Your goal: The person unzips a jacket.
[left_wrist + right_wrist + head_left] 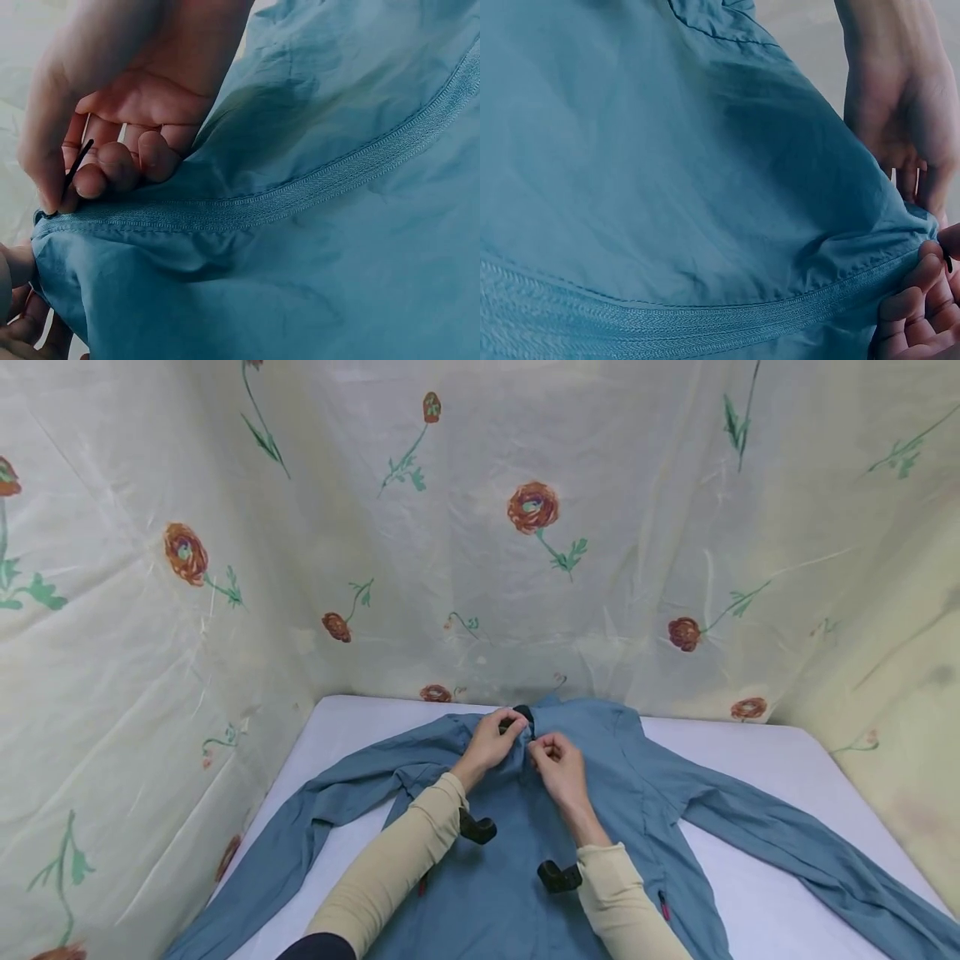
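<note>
A blue jacket (487, 852) lies spread with its front up. Its zipper (315, 184) runs up the front to the collar end. My left hand (495, 739) pinches the fabric at the top of the zipper; in the right wrist view this hand (896, 105) has its fingers partly behind the cloth. Close beside it, my right hand (558, 768) pinches the zipper's top end by a thin black pull cord (79, 166). The zipper teeth look joined along the stretch in the wrist views.
Under the jacket is a white table (757, 877). Its sleeves (810, 843) stretch out to both sides. Flower-patterned curtains (480, 552) enclose the back and sides. Small red pulls (664, 907) show on the jacket's lower front.
</note>
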{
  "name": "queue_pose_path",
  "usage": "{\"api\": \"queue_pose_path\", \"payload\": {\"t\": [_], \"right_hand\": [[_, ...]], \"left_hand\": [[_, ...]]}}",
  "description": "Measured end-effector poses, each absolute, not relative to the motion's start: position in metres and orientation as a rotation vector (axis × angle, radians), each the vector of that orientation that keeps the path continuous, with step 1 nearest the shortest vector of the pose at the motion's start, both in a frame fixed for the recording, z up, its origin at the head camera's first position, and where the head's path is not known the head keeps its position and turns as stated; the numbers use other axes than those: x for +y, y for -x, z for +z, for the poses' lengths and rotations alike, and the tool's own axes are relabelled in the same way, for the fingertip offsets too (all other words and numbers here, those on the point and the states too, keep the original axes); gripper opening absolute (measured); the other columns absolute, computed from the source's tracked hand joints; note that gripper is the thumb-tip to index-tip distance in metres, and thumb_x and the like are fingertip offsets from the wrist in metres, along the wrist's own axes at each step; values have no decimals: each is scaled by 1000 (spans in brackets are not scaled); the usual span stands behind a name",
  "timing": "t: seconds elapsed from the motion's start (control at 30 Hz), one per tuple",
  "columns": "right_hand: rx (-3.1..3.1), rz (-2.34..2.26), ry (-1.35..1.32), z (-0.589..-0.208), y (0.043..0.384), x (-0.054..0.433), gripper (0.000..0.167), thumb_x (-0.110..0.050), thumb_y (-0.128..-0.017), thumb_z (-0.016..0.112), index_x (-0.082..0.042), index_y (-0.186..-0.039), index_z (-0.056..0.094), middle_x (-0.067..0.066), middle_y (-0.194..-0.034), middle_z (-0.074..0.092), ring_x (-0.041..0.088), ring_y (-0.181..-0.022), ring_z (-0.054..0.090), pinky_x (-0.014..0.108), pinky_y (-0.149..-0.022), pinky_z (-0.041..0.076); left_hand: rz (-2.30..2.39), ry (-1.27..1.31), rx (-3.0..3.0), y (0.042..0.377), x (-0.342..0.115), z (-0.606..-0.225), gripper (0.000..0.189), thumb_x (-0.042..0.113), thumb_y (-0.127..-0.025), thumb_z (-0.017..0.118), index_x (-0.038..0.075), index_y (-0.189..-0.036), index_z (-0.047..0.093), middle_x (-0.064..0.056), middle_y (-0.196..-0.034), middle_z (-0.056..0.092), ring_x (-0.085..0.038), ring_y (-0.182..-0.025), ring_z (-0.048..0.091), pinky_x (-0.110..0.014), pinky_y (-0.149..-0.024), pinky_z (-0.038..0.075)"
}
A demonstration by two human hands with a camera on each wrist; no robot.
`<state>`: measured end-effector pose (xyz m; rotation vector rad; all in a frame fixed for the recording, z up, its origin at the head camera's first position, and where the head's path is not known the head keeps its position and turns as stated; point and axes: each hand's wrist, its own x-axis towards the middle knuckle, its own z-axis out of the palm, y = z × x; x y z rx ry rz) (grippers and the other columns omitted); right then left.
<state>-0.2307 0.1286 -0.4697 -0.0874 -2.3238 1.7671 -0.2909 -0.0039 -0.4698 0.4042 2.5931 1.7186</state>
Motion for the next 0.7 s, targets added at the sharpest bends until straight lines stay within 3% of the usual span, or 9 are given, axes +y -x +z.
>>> {"api": "queue_pose_path", "payload": {"t": [0.7], "right_hand": [[-2336,1772,58,-471,223,130,15,-20,-94,59,-7,-86,60,6,-72,59,13,-60,52,25,-58,42]], "left_hand": [[1890,-257,2515,295,0,-467,24,29,-97,53,11,-106,65,-8,-112,63,-22,-106,57,-37,-94,44]]}}
